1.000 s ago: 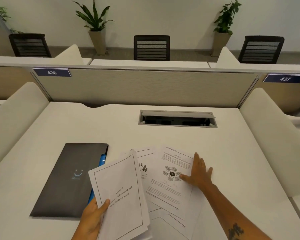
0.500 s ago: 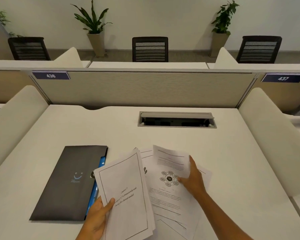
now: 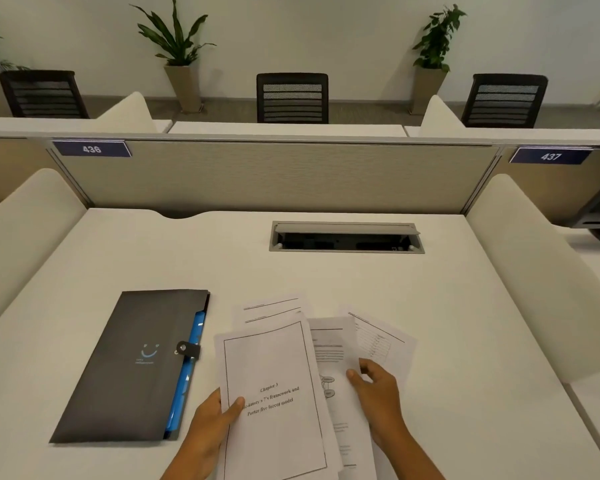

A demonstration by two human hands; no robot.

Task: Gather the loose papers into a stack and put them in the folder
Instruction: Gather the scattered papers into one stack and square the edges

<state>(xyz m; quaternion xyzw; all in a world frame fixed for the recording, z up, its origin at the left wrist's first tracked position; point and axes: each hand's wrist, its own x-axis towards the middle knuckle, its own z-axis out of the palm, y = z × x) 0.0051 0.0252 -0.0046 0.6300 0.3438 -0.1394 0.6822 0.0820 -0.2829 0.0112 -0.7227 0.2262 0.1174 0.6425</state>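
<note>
a: where are the papers [image 3: 329, 355] now?
b: just right of the dark folder [image 3: 132, 365], on the white worktop [image 3: 465, 323]. they are fanned out and overlap each other.
a: and the hands?
b: the left hand [image 3: 210, 431] has its grip on the top sheet [image 3: 274, 393], thumb on the printed side, at the edge nearest the folder. the right hand [image 3: 378, 393] lies on the sheets further from the folder, fingers loosely curled; i cannot tell if it pinches one.
a: the folder?
b: closed, flat, with blue inner edges showing.
</note>
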